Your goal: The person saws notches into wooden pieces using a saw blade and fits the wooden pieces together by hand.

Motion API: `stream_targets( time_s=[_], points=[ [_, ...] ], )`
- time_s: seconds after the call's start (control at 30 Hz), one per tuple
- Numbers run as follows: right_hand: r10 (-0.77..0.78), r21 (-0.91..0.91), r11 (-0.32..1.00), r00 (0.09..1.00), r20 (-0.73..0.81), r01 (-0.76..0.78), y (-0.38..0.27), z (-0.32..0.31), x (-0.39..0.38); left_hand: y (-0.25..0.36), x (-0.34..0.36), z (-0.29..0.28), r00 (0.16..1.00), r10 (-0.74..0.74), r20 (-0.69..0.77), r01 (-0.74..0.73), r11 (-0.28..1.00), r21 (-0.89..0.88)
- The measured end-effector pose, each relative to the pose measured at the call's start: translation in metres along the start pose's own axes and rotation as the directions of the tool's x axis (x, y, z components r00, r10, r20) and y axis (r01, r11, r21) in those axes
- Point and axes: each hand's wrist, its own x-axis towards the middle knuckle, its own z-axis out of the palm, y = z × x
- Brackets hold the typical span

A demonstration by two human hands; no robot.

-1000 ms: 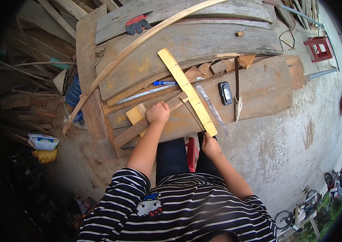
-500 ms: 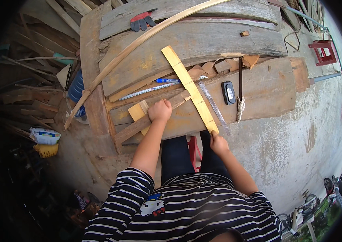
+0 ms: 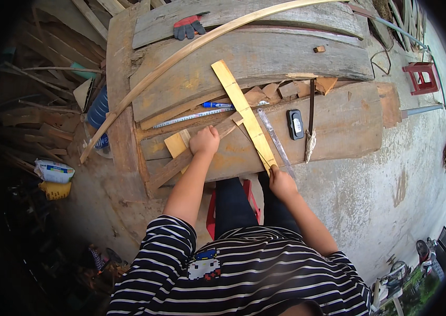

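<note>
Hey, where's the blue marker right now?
In the head view, the blue marker lies left of the yellow wooden strip, just above the white tape measure.

A black shirt with thin white stripes fills the bottom of the frame, its striped sleeves ending near the elbows. A blocky white, blue and red motif marks the chest; the trousers are dark.

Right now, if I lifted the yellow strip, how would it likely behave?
The yellow strip is probably light for its length, since it looks slim. It's likely fairly stiff, as it looks like wood, though the dark lines across it might be weak spots. The right hand is at its near end, so the far end may swing.
</note>
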Motion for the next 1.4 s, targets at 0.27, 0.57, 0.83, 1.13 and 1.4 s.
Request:
stream_targets(
  time_s=[0.27,0.57,0.83,1.13,1.4],
  points=[
    [0.083,0.011,0.996,0.990,0.111,-0.084,-0.039,-0.005,0.016,0.000,-0.008,0.005,0.991,0.131,0.019,-0.132,0.990,0.040],
    [0.110,0.164,0.980,0.994,0.013,-0.111,-0.023,0.041,0.013,-0.001,-0.006,0.007,0.990,0.140,-0.010,-0.139,0.990,0.037],
    [-0.053,0.191,0.978,0.986,-0.157,0.083,-0.057,0.042,0.079,0.000,-0.005,0.006,0.992,0.127,0.018,-0.128,0.992,0.018],
    [0.057,0.218,0.975,0.998,-0.022,-0.051,-0.026,0.048,0.004,-0.003,-0.004,0.005,0.989,0.143,0.046,-0.143,0.990,0.009],
    [0.029,0.219,0.976,0.999,-0.032,-0.021,-0.050,0.045,0.069,-0.001,-0.005,0.003,0.991,0.130,0.033,-0.130,0.992,-0.002]
  ],
)
